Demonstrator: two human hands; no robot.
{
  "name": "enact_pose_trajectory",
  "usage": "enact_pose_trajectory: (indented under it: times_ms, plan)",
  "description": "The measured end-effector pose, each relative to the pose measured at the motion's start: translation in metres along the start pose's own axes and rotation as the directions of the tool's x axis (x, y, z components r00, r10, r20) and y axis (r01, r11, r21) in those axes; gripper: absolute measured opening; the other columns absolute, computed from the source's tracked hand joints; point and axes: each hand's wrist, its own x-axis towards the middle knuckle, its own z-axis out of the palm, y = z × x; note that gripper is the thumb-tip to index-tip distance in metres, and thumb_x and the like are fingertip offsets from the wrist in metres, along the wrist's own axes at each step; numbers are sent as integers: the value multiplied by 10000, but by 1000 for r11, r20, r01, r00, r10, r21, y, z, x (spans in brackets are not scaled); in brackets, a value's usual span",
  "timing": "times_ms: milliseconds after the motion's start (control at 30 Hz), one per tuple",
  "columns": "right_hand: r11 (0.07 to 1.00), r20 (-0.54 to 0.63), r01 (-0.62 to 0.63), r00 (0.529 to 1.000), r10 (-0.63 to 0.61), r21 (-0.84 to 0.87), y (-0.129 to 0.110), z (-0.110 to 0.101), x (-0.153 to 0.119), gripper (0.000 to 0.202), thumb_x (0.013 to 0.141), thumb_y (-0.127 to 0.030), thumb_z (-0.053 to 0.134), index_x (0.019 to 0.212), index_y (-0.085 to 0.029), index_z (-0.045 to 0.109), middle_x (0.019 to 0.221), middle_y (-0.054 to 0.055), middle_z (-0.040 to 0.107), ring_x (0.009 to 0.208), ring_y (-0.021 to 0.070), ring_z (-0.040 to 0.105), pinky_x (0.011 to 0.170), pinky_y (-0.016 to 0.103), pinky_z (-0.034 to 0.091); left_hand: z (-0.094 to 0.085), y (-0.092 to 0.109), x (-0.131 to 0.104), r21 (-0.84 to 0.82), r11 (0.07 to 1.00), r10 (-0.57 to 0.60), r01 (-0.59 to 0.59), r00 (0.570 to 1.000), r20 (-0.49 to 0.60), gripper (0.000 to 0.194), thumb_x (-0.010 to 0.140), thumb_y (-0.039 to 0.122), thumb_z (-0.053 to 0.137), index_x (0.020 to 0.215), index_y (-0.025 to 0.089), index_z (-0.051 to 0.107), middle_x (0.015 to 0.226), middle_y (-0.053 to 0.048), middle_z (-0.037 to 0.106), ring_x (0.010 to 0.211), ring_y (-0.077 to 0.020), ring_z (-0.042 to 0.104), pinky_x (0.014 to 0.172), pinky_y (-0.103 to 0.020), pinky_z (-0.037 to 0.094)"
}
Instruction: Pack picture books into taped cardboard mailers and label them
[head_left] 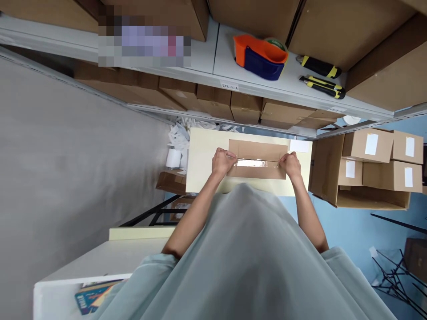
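Note:
A flat brown cardboard box [258, 147] lies on the pale yellow tabletop [204, 169] in front of me. Along its middle seam runs a strip of shiny clear packing tape [255, 163]. At the left end of the strip, my left hand [223, 162] is closed in a pinch on the tape. My right hand [290, 164] pinches the opposite end, close to the box's right edge. Whether the tape's ends are stuck down is hidden by the fingers. A white label sheet [299, 146] rests on the table beyond my right hand.
On the shelf [200, 55] above are an orange and blue tape dispenser [262, 58] and two yellow-black utility knives [322, 86], [320, 66]. A large open carton [327, 169] with several labelled boxes stands right of the table. White paper scraps [179, 135] lie behind at left.

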Motion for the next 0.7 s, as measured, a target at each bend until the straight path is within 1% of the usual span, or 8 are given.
enact_pose_trajectory:
  times_ms: [133,300,367,433,500,567,633,700]
  plan:
    - [997,45,-3,999,7,-80,-13,-11,-11,192,969,-204,618,1002,-194,807,1275,164,613,1001,297,748,982,457,594,-5,3,-2,38,999,17,-18,1000,26,135,880,264,783,987,231,858,1245,-100,687,1106,-256,745,1065,-354,572]
    - [981,58,55,997,-44,-188,-28,-17,-39,259,1084,-236,493,1165,-180,732,1273,168,638,1007,254,772,924,358,569,-18,5,-6,117,992,48,-52,998,41,139,897,306,749,974,246,847,1264,-125,715,1057,-290,770,963,-376,607]
    - [971,60,88,995,-76,-221,-30,-17,-44,239,1079,-243,524,1248,-187,685,1288,169,654,1053,266,773,900,347,563,-22,6,-6,150,984,90,-93,996,29,111,867,256,760,947,249,836,1375,-137,709,1177,-316,749,990,-387,603]
    - [963,94,122,990,-102,-241,-36,-26,-41,189,1026,-271,640,1193,-196,685,1244,163,694,1115,299,763,910,350,560,-26,12,-4,203,968,152,-147,988,-5,132,800,178,792,908,241,832,1537,-146,646,1365,-368,662,1086,-437,571]
    - [953,42,182,983,-177,-241,-50,-49,-32,169,1003,-307,690,1143,-212,691,1237,160,723,1183,318,744,948,350,556,-35,28,0,218,952,227,-216,973,-27,159,758,146,813,882,243,833,1596,-133,617,1468,-398,581,1150,-477,536]
    - [927,-94,286,944,-317,-244,-77,-86,-20,198,1035,-341,656,1178,-209,694,1272,168,736,1245,325,719,1011,353,540,-52,57,5,187,930,334,-316,940,-76,158,790,165,806,916,255,842,1582,-117,639,1511,-392,540,1200,-499,498]
    - [869,-223,415,851,-476,-270,-118,-130,-6,291,1072,-358,601,1284,-174,679,1307,183,740,1295,328,695,1088,367,510,-75,97,12,139,892,449,-429,876,-176,159,881,208,757,999,260,850,1542,-112,674,1506,-364,546,1236,-507,462]
    - [790,-294,525,738,-607,-316,-164,-170,6,383,1099,-369,559,1402,-143,629,1392,196,714,1339,320,669,1154,382,473,-102,141,19,103,854,516,-510,807,-286,174,951,231,696,1032,241,851,1488,-126,708,1435,-349,603,1213,-497,479]
